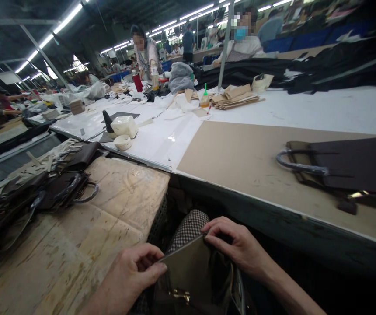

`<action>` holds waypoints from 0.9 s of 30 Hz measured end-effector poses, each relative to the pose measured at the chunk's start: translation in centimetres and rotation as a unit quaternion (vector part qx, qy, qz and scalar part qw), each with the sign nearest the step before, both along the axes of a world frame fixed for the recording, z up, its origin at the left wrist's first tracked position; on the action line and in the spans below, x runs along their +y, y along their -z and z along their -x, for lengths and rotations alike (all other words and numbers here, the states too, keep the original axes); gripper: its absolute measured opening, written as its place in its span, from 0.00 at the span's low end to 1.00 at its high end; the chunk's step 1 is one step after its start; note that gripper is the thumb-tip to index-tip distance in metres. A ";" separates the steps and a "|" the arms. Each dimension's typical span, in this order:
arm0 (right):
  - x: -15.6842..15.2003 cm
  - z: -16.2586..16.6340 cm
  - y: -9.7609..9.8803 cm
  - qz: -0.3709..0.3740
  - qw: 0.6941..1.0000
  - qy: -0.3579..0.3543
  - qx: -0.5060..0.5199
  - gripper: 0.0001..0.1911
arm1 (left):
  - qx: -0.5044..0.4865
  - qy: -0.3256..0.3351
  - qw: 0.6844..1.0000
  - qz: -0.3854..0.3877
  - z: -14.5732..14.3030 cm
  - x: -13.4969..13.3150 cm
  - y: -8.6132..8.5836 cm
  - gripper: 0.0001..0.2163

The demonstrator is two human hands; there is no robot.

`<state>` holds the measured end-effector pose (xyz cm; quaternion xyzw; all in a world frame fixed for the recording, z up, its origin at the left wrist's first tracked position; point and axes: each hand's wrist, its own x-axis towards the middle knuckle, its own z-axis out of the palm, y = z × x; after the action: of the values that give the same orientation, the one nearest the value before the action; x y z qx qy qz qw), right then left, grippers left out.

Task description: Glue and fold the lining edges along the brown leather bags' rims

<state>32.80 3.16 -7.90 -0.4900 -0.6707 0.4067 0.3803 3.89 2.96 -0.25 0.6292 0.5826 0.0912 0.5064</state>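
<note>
A dark brown handbag (188, 275) with a gold clasp rests in my lap, its upper part opened. At the left corner of its flap edge, my left hand (130, 273) pinches the material between thumb and fingers. My right hand (237, 245) grips the far corner of the same edge, thumb below and fingers above. The edge is stretched between both hands over a checked-cloth knee (193, 223). The bag's lower part runs out of the picture.
Several dark handbags (60, 188) lie on the stained board (119, 201) at left. Another handbag (355, 166) lies on brown paper (234, 153) at right. On the white table stand a tape roll (123, 142), a green-tipped glue bottle (204, 98) and stacked brown pieces (235, 97). People work behind.
</note>
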 end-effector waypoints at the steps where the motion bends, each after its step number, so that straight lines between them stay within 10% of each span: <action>1: -0.1 0.0 0.0 -0.009 1.000 0.003 -0.003 0.08 | 0.009 0.004 1.000 -0.006 -0.1 0.0 0.2 0.10; 14: -1.4 0.5 0.3 -0.055 0.997 0.041 -0.046 0.09 | 0.037 -0.002 0.997 -0.063 -1.5 -0.5 2.0 0.07; 27: -1.4 1.2 1.7 -0.029 0.992 0.093 -0.079 0.11 | -0.068 -0.054 0.996 0.026 1.2 -1.3 -0.8 0.11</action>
<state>31.64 1.76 -9.58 -0.5696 -0.6620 0.3098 0.3760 2.66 1.66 0.52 0.5755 0.5822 0.1456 0.5556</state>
